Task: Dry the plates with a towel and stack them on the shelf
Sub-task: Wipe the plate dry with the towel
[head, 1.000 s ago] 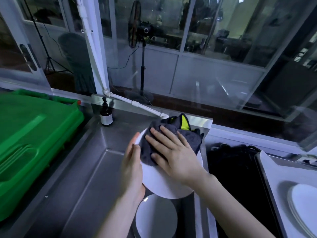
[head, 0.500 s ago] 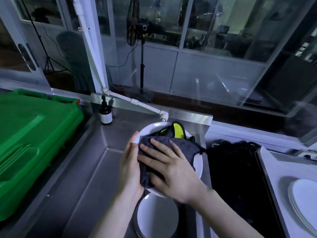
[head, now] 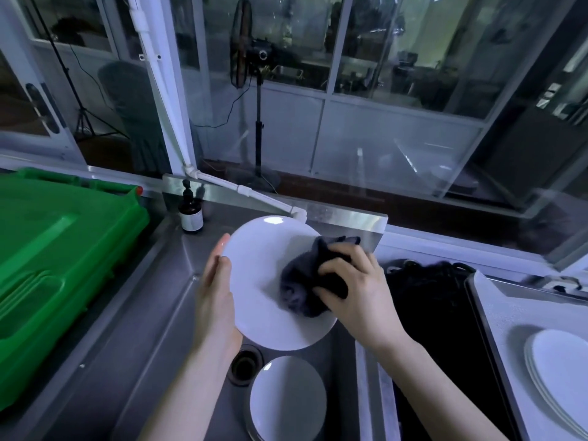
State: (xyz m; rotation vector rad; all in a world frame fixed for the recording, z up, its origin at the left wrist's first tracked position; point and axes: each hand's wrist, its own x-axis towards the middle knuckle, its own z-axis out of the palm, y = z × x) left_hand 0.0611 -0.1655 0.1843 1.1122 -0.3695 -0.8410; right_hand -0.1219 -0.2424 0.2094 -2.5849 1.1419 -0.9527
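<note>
Grip, right: right hand [head: 356,294] has its fingers curled round a bunched dark grey cloth towel [head: 302,288] and presses it to the plate face.
Grip, left: left hand [head: 216,300], thumb over the rim and fingers behind, holds the round white ceramic plate [head: 254,281].
Position: the plate is tilted above the stainless steel sink [head: 165,329], judged so that drips fall into the basin.
Waiting: lower stack of white plates [head: 286,399], beside the drain.
Finished: side stack of white plates [head: 560,377] on the pale shelf surface [head: 509,313], well apart.
Writing: brown glass bottle [head: 190,214] bears a label that is unreadable.
</note>
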